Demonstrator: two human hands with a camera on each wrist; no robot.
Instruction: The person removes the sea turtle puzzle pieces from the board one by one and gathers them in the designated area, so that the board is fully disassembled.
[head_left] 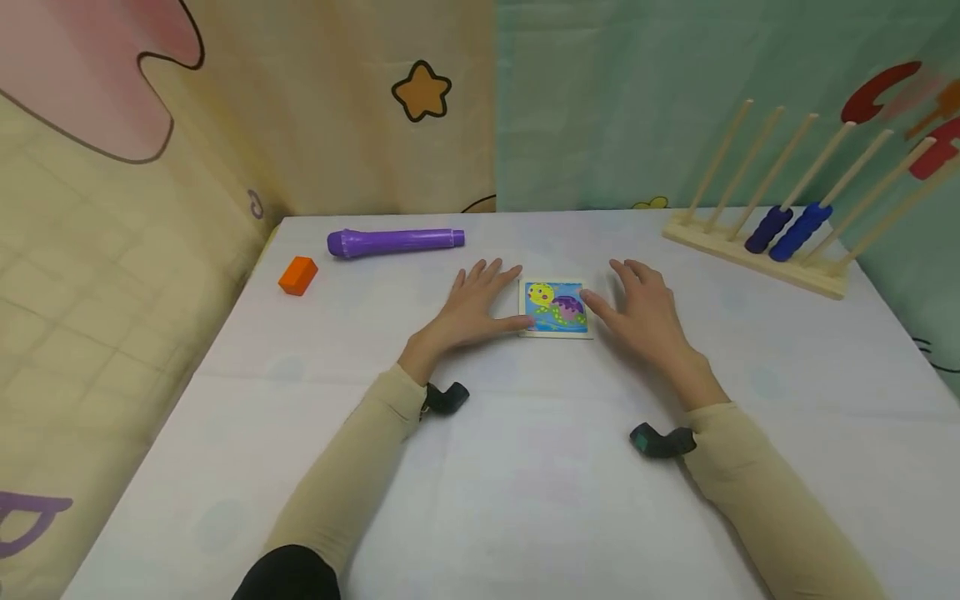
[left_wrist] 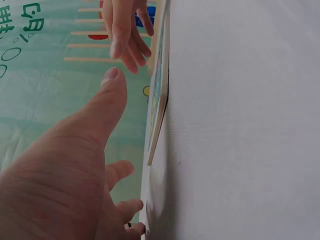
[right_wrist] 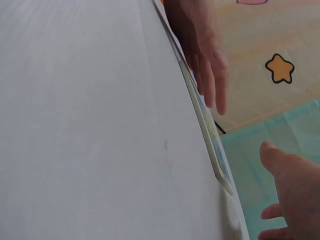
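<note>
A small square picture puzzle (head_left: 557,307) with a cartoon turtle on blue lies flat in the middle of the white table. My left hand (head_left: 474,307) is at its left side, fingers spread, thumb tip overlapping the lower left corner in the head view. On the other side my right hand (head_left: 636,317) hovers with straight fingers, its thumb close to the right edge. Neither hand grips anything. Seen from the left wrist, the puzzle's pale wooden edge (left_wrist: 159,120) stands out against the tabletop, with the left thumb (left_wrist: 112,95) above it.
A purple toy microphone (head_left: 397,242) lies at the back left, with an orange block (head_left: 297,276) nearer the table's left edge. At the back right stands a wooden peg rack (head_left: 757,254) with dark blue beads (head_left: 801,232) on two pegs. Printed curtains hang behind the table (head_left: 525,483).
</note>
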